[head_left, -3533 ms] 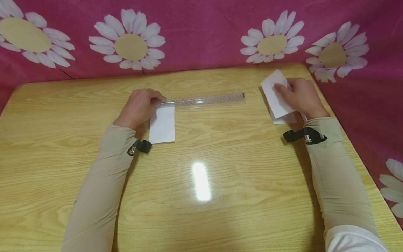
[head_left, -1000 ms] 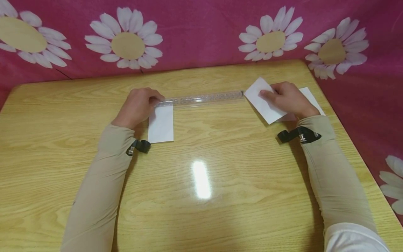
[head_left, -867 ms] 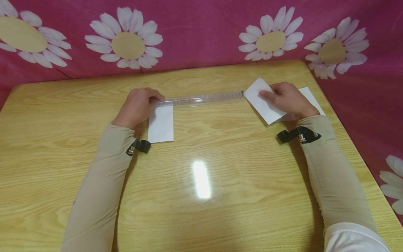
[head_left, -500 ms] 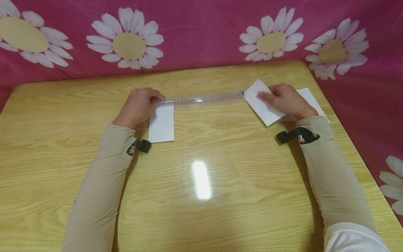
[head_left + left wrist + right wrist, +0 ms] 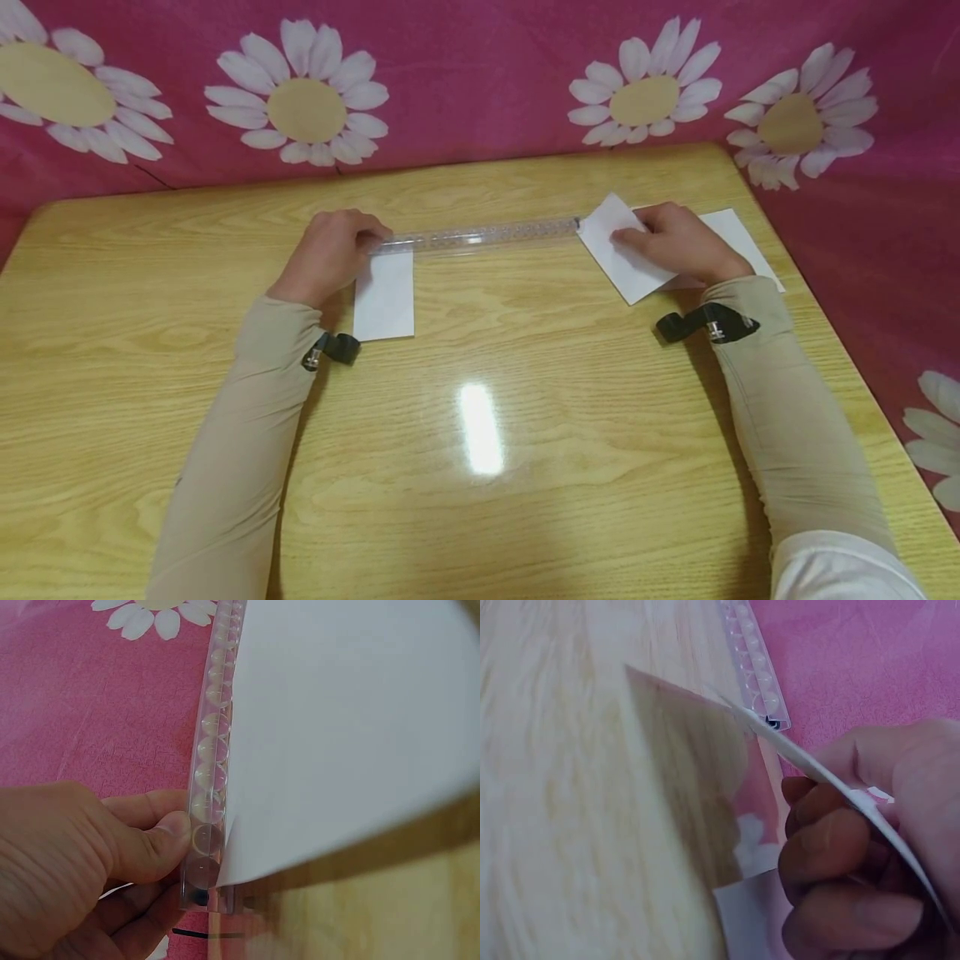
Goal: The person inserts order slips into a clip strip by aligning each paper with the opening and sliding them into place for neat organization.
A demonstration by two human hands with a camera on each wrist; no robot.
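Observation:
A long clear plastic tube [image 5: 495, 236] with a row of clear round balls inside lies across the far part of the table. My left hand [image 5: 324, 257] pinches its left end between thumb and fingers, as the left wrist view also shows. Just below that end is a white paper card [image 5: 384, 300], which stands beside the tube in the left wrist view. With thumb on top and fingers beneath, my right hand [image 5: 678, 243] holds another white card [image 5: 621, 262]. This card's far corner is right by the tube's dark-tipped right end.
More white paper [image 5: 731, 233] lies beneath and behind my right hand, near the table's right edge. A pink cloth [image 5: 480, 83] with daisies borders the wooden table [image 5: 480, 525] at the back and right. Light glares on the tabletop.
From the right, my right hand has brought its card over to the tube's right end, uncovering paper behind it. Lately it has shifted slightly left and nearer. My left hand has stayed put.

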